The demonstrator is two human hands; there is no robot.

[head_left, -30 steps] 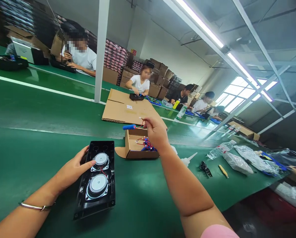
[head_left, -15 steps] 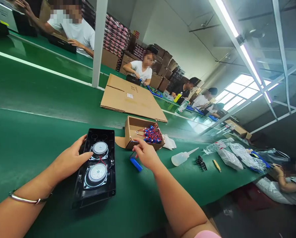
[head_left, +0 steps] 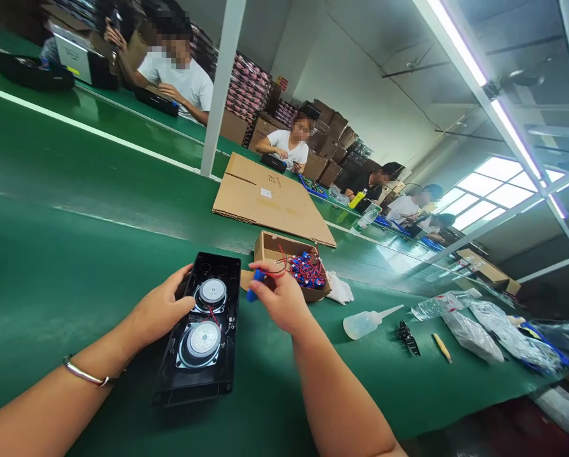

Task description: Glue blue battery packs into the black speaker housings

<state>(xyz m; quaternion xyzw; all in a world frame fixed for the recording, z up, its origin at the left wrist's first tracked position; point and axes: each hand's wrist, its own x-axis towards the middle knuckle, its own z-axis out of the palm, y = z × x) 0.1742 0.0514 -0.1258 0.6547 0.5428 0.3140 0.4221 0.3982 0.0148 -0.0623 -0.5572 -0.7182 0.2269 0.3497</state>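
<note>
Right hand (head_left: 282, 295), as I see it through the head camera, now grips the blue battery (head_left: 254, 285) by its body, between thumb and fingers. Half a second ago this battery hung under the hand on its lead, above the bench; now it is raised, and its red wire (head_left: 277, 274) bends back over the hand. For the work in hand, I judge that this gives better control of where the battery points. It is just beside the right edge of the black speaker housing (head_left: 208, 320), and I see no contact.

Left hand (head_left: 163, 311) has not changed its place: it clasps the left edge of the housing, the thumb near the upper speaker driver (head_left: 213, 291); its other fingers are partly hidden. The housing lies with its two drivers facing up on the green bench (head_left: 84, 266).

Behind the right hand stands a small cardboard box (head_left: 317, 294) with a pile of blue batteries (head_left: 308, 270) and tangled red wires. Right of it are a white cloth (head_left: 340, 289), a squeeze bottle (head_left: 362, 325) and a black claw clip (head_left: 407, 338). Further away lie flat cardboard sheets (head_left: 272, 200), and beyond them a co-worker (head_left: 291, 147) sits with a black unit (head_left: 274, 162).
</note>
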